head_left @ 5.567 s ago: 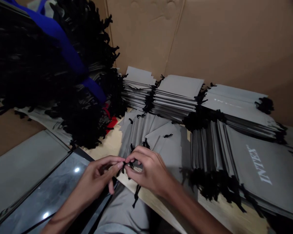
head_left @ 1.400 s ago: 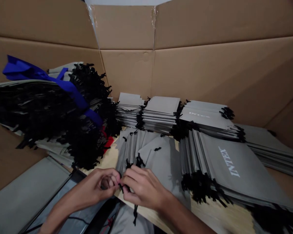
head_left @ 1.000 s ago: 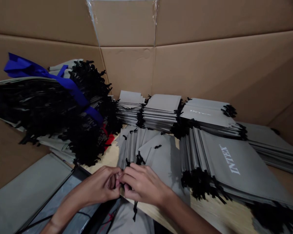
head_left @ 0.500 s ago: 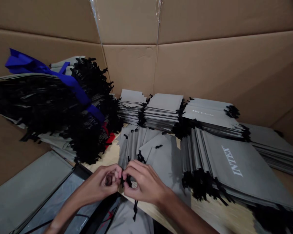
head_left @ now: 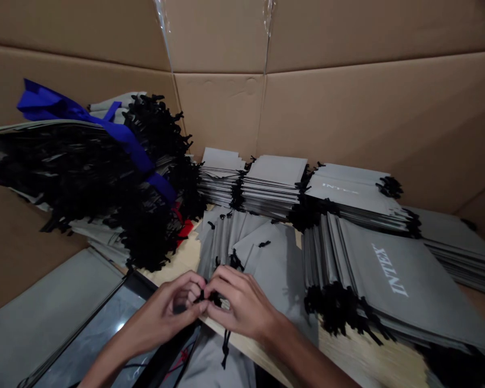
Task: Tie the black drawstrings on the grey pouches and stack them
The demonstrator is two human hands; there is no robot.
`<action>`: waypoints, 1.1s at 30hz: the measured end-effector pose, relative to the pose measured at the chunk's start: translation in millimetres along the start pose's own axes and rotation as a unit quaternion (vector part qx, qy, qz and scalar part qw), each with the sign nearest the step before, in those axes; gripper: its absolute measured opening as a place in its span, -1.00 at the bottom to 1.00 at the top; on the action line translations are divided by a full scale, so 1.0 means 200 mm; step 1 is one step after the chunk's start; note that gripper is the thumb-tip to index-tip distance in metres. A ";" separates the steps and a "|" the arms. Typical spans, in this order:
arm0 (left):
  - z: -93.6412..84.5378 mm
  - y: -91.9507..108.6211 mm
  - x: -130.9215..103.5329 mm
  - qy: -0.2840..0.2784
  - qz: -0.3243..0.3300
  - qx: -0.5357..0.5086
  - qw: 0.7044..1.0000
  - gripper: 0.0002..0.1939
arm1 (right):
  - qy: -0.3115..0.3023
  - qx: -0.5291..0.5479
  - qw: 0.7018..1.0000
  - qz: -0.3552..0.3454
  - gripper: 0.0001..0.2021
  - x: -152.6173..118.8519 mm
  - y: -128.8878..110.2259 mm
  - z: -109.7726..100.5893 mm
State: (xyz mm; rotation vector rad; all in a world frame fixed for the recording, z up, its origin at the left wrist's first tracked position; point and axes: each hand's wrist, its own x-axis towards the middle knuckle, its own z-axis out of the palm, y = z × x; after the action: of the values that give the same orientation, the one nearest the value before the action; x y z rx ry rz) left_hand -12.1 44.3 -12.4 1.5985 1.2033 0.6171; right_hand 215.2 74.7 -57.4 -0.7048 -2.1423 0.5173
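My left hand [head_left: 175, 304] and my right hand [head_left: 236, 302] meet at the table's near edge, fingertips pinched together around a short black drawstring [head_left: 204, 295]. Most of the cord is hidden by the fingers. Below them a grey drawstring bag [head_left: 218, 358] hangs over the edge, with a knotted black cord end [head_left: 225, 350] dangling above it. Just beyond my hands lie loose grey bags [head_left: 262, 261] with black cord knots, overlapping each other on the table.
Stacked grey bags marked INTEX [head_left: 412, 280] stand at the right, with more bag stacks [head_left: 275, 183] behind. A large bundle with black cords and a blue strap [head_left: 133, 145] fills the left. Cardboard walls [head_left: 347, 108] enclose the table. A dark-framed clear surface [head_left: 105, 328] lies at lower left.
My left thumb has stretched out toward my right fingertips, while both hands keep pinching the cord in nearly the same place. The view has shifted slightly.
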 end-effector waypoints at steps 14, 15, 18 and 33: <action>0.02 -0.05 -0.11 0.108 0.042 0.224 0.968 -0.77 | -0.079 -0.052 0.989 0.115 -0.70 0.04 -0.05 -0.01; 0.02 -0.06 -0.11 0.110 0.040 0.229 0.966 -0.76 | -0.083 -0.065 0.988 0.112 -0.72 0.04 -0.05 0.00; 0.01 -0.07 -0.11 0.118 0.041 0.238 0.963 -0.76 | -0.080 -0.090 0.988 0.093 -0.80 0.04 -0.04 0.01; 0.05 -0.04 -0.10 0.215 0.137 0.234 0.938 -0.79 | 0.003 -0.167 0.986 -0.020 -0.87 0.03 -0.04 0.05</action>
State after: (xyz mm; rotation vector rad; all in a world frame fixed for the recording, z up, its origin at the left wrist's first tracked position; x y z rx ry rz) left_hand -13.5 22.5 -20.4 2.1291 1.5426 0.9476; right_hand 201.5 71.3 -54.4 -0.8416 -2.2567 0.1329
